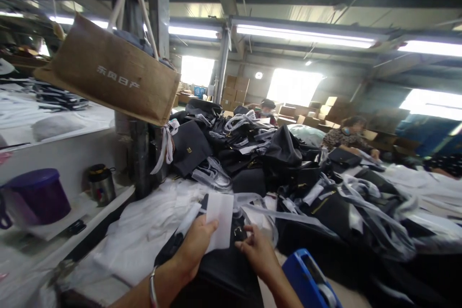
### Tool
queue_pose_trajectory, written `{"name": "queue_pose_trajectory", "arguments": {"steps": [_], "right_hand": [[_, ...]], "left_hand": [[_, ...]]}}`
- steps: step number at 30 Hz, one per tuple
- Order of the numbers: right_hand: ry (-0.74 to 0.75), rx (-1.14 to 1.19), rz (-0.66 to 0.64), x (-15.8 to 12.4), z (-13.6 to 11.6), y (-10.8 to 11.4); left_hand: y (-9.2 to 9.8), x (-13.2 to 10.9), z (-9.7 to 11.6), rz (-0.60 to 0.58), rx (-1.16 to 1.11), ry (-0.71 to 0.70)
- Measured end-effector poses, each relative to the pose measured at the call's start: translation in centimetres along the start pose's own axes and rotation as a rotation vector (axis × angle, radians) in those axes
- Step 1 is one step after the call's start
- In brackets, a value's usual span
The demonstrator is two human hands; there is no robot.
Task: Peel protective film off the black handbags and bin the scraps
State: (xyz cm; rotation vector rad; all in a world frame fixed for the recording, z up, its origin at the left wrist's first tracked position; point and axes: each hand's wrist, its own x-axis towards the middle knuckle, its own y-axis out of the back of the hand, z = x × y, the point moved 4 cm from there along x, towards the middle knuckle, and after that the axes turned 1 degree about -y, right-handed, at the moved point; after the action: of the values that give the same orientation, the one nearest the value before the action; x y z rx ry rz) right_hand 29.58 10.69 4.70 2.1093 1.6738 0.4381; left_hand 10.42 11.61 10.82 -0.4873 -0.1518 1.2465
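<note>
My left hand (pixel 193 245) pinches a white paper slip (pixel 220 219) between thumb and fingers, holding it over a black bag (pixel 224 274) that lies in front of me. My right hand (pixel 257 249) sits just right of the slip, its fingers closed on a small black fitting (pixel 238 234) on the bag. A metal bangle (pixel 153 288) circles my left wrist. White wrapping sheets (pixel 144 231) spread under and left of the bag.
A heap of black bags and clear plastic sleeves (pixel 281 168) covers the table ahead. A blue tape dispenser (pixel 310 281) lies at lower right. A brown tote (pixel 111 74) hangs on a pillar. A purple tub (pixel 36 197) and flask (pixel 101 184) stand left. Another person (pixel 348 134) works at the far right.
</note>
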Motion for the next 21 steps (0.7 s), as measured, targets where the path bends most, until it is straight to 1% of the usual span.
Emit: {"name": "queue_pose_trajectory", "arguments": {"steps": [2,4,6,8,10,12,13,16,19,20,21], "right_hand": [[-0.022,0.221,0.001,0.5,-0.3,-0.1],[-0.03,0.381,-0.025,0.5,-1.2,0.2],[-0.006,0.531,-0.064,-0.2,-2.7,0.8],[0.06,0.618,-0.108,-1.4,-4.3,1.4],[0.135,0.577,-0.123,-2.5,-5.4,1.8],[0.165,0.517,-0.101,-2.9,-5.6,1.8],[0.17,0.489,-0.068,-2.9,-5.3,1.8],[0.243,0.325,0.118,-2.1,-4.2,2.5],[0.363,0.113,0.318,-1.5,-3.4,3.8],[0.363,0.095,0.354,-1.2,-3.1,4.1],[0.342,0.12,0.364,-1.0,-2.7,4.3]], "left_hand": [[0.2,0.5,-0.5,0.02,-0.004,0.004],[0.4,1.0,-0.8,0.048,-0.007,0.009],[0.2,1.2,-1.2,0.059,-0.006,0.019],[-0.5,1.3,-1.6,0.033,-0.009,0.037],[-1.5,1.2,-2.2,-0.004,-0.038,0.043],[-2.7,1.1,-3.1,-0.051,-0.097,0.048],[-3.2,1.2,-3.6,-0.088,-0.134,0.048],[-4.3,2.1,-5.4,-0.227,-0.212,0.045],[-4.5,3.5,-6.8,-0.299,-0.205,0.027],[-4.5,3.9,-7.0,-0.31,-0.19,0.021],[-4.6,4.1,-7.1,-0.322,-0.176,0.01]]}}
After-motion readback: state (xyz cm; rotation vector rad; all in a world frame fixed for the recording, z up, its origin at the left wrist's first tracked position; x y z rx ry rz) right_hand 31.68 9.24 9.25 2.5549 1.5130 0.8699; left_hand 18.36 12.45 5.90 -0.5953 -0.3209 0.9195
